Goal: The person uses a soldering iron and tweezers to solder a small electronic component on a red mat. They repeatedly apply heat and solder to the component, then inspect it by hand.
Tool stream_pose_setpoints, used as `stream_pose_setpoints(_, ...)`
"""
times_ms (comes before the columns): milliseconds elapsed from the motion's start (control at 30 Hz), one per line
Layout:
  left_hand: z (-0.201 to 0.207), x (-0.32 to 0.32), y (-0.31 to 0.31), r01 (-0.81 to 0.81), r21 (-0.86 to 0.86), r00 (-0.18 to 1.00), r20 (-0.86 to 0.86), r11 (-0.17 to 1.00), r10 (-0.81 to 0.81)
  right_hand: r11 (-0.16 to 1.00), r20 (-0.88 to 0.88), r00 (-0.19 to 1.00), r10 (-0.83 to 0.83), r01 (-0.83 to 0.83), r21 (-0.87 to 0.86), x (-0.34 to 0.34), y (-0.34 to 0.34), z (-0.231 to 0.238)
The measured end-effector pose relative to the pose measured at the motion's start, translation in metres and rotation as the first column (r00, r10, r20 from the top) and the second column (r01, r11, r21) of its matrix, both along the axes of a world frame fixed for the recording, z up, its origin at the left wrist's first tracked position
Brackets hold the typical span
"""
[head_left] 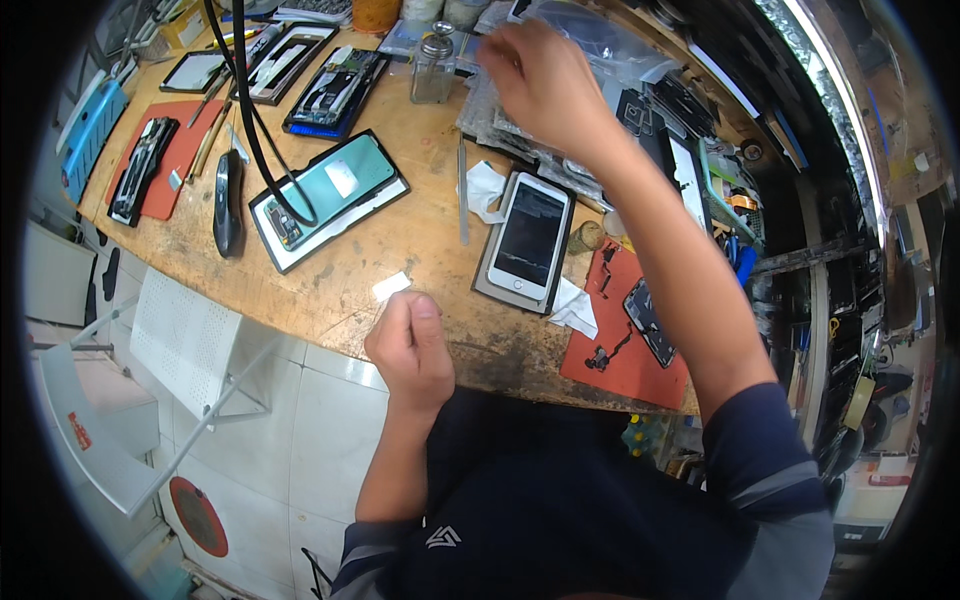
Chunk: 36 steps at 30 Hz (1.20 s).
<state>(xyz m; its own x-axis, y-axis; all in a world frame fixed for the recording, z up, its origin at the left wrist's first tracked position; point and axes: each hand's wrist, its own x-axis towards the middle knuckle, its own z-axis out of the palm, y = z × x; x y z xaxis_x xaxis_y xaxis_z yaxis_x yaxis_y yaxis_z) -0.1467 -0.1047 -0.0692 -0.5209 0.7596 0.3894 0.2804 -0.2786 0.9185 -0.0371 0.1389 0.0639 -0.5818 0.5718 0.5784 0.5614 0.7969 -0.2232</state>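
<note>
My left hand [410, 350] is closed in a fist at the bench's near edge, thumb uppermost. A small white piece of paper [391, 286] sticks out past its fingers. At the back of the bench, my right hand [540, 85] hangs with curled fingers, right of a glass pump bottle [433, 68]; whatever its fingers may hold is hidden. Between the hands, a white phone [528, 240] with a dark screen lies on a flat dark-edged block [482, 283]. Metal tweezers [463, 195] and a crumpled white wipe [485, 190] rest beside it. Further left, a teal phone panel [352, 172] lies on a white-faced frame.
Black cables [243, 100] hang down over the teal panel. An opened phone [143, 170] sits on an orange mat at left, beside a black-handled tool [229, 203]. Small phone parts [600, 357] lie on another orange mat [590, 375] at right. A white chair [110, 440] stands left of the bench.
</note>
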Motion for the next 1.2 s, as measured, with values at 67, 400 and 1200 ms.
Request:
stream_pose_setpoints(67,0.0,0.0,0.001,-0.006,-0.052,0.999,-0.052,0.999,0.003,0.99,0.095,0.987,-0.13,0.135,-0.041,-0.021,0.052,0.0)
stream_pose_setpoints(400,-0.003,-0.002,0.003,-0.061,-0.069,0.995,-0.08,0.996,0.055,0.993,0.332,0.937,-0.106,0.085,0.079,-0.048,0.109,-0.019)
stream_pose_setpoints(1200,-0.005,0.001,0.005,-0.077,-0.112,0.995,-0.064,0.991,0.07,0.99,0.315,0.946,-0.078,0.038,0.133,-0.049,0.093,-0.015)
